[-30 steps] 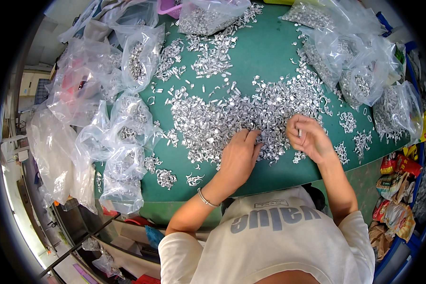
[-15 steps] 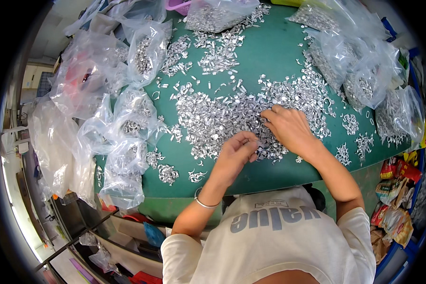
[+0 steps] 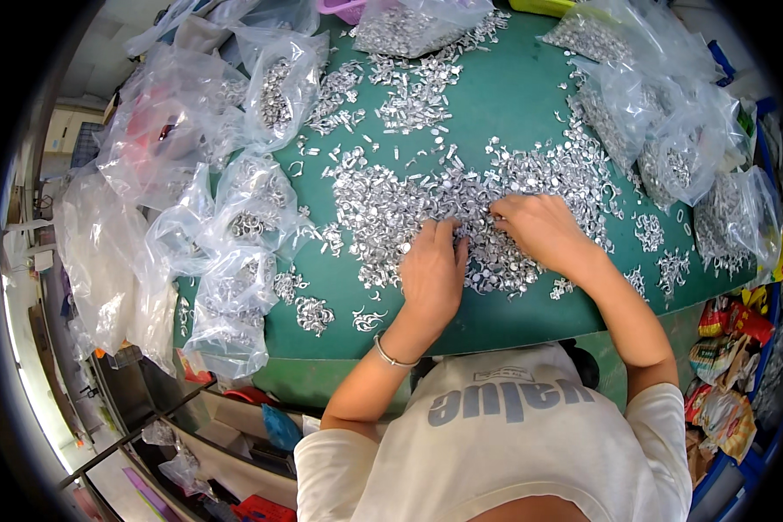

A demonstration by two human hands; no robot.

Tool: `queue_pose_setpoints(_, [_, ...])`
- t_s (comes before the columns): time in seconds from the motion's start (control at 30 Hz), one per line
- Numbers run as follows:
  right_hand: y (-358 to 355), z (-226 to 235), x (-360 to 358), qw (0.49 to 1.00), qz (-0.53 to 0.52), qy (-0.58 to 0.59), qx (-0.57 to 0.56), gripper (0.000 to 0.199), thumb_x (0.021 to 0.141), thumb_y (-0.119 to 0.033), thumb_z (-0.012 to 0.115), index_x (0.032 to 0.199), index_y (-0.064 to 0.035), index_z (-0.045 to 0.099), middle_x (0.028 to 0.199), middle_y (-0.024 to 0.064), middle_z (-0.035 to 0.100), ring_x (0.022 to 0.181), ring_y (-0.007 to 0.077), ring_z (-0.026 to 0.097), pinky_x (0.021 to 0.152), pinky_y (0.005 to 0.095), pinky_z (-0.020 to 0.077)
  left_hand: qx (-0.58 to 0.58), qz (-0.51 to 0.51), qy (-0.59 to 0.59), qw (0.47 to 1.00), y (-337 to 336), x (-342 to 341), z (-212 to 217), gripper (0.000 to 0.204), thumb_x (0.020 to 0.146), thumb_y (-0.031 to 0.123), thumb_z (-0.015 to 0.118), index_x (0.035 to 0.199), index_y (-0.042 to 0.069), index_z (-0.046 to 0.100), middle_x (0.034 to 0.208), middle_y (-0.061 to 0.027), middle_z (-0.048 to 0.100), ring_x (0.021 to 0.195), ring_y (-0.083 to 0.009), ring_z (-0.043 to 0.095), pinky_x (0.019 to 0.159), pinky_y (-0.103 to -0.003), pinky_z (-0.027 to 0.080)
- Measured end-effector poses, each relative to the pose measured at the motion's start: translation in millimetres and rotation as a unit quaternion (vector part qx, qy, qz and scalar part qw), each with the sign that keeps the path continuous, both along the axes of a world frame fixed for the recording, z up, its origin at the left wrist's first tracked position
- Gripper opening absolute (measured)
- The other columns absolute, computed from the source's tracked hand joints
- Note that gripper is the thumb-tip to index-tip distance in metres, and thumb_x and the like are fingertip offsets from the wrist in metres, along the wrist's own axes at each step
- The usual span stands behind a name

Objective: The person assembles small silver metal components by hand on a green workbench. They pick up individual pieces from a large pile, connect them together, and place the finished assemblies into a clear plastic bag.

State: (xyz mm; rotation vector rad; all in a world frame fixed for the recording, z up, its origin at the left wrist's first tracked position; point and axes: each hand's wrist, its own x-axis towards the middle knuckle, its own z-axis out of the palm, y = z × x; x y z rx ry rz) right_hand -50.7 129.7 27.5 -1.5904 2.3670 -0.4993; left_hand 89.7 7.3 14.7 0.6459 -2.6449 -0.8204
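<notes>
The main pile of small silver-coloured metal parts [image 3: 474, 187] lies on the green tabletop [image 3: 496, 96], directly ahead of the seated person. Both hands reach its near side and cover some of it. The left hand [image 3: 432, 270] is back-up, its fingers pointing away from the body and bent down onto the parts. The right hand [image 3: 541, 228] is angled in from the right, fingers curled, knuckles up. The 2 hands are near each other but apart. The fingertips are partly buried, so whether either hand grips a part cannot be told. A bracelet [image 3: 391, 357] circles the left wrist.

A small cluster [image 3: 561, 288] sits just beside the right forearm. 3 sorted heaps lie near the table edge at left, among them a rounded heap [image 3: 313, 315]; 3 more lie at right, including a loose heap [image 3: 672, 268]. A scatter of parts [image 3: 413, 103] spreads beyond the pile.

Clear bags of parts limit the space on both sides: a lower-left bag [image 3: 228, 304], an upper-left bag [image 3: 276, 96] and a right-hand bag [image 3: 739, 217]. At the far edge stand a filled bag [image 3: 409, 30], a purple tub [image 3: 344, 9] and a yellow tub [image 3: 544, 7]. Colourful packages [image 3: 726, 418] line the right, off the table.
</notes>
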Motion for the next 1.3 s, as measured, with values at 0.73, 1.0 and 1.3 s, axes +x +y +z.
queue_pose_setpoints(0.73, [26.4,-0.4,-5.4,0.733,-0.181,-0.616,-0.225,0.004,0.085,-0.009,0.052,0.083,-0.0058,0.054,0.064,-0.0029,0.047,0.053,0.0095,0.041,0.043,0.0221,0.0287,-0.017,-0.049,-0.012,0.999,-20.2,7.5,4.1,0.025,0.077,0.009,0.067,0.101,0.008,0.06,0.079,-0.0106,0.048,0.069,-0.0297,0.053,0.058,-0.04,0.043])
queue_pose_setpoints(1.0, [-16.0,-13.0,8.9,0.886,-0.189,-0.342,-0.251,0.015,0.087,-0.014,0.058,0.096,-0.0029,0.062,0.079,0.0032,0.061,0.059,0.0185,0.054,0.054,0.0303,0.0441,-0.062,-0.037,-0.004,0.997,-15.8,-8.9,2.5,0.022,0.079,0.01,0.066,0.099,0.005,0.061,0.081,-0.0113,0.05,0.073,-0.0299,0.054,0.06,-0.04,0.044])
queue_pose_setpoints(1.3, [-17.8,0.3,9.9,0.998,-0.001,-0.007,-0.065,0.015,0.077,-0.009,0.061,0.092,-0.0068,0.062,0.076,0.0108,0.06,0.069,0.0328,0.06,0.056,0.0421,0.0468,-0.002,-0.034,0.007,0.999,-16.6,-1.4,2.4,0.019,0.076,0.009,0.066,0.093,0.003,0.058,0.082,-0.0119,0.052,0.074,-0.0308,0.056,0.06,-0.041,0.045])
